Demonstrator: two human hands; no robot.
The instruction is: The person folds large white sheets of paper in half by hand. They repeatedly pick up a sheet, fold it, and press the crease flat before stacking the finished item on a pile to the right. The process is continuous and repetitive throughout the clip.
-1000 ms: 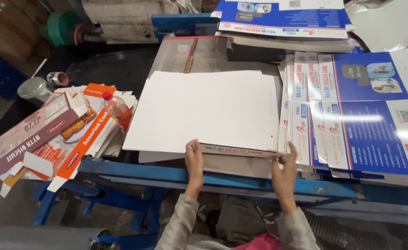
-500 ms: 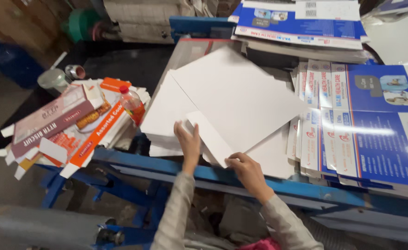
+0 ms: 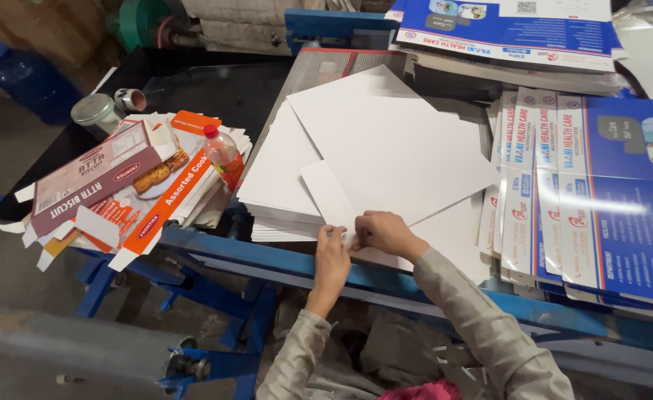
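A stack of white card sheets (image 3: 282, 178) lies on the blue-framed work table (image 3: 215, 248). The top white sheet (image 3: 393, 141) is turned askew over the stack. My left hand (image 3: 333, 255) and my right hand (image 3: 382, 232) meet at the near corner of the sheets, by the table's front edge. Both pinch the edge of the white sheets there, fingers curled on the card.
Flattened orange and brown carton blanks (image 3: 119, 192) are piled at the left, with a small plastic bottle (image 3: 222, 154) and a metal tin (image 3: 97, 112) beside them. Blue printed sheets (image 3: 600, 192) lie stacked at the right and at the back (image 3: 504, 30).
The top sheet has rotated farther across the stack. My right hand came up from below the table edge to join my left hand at the near corner of the sheets.
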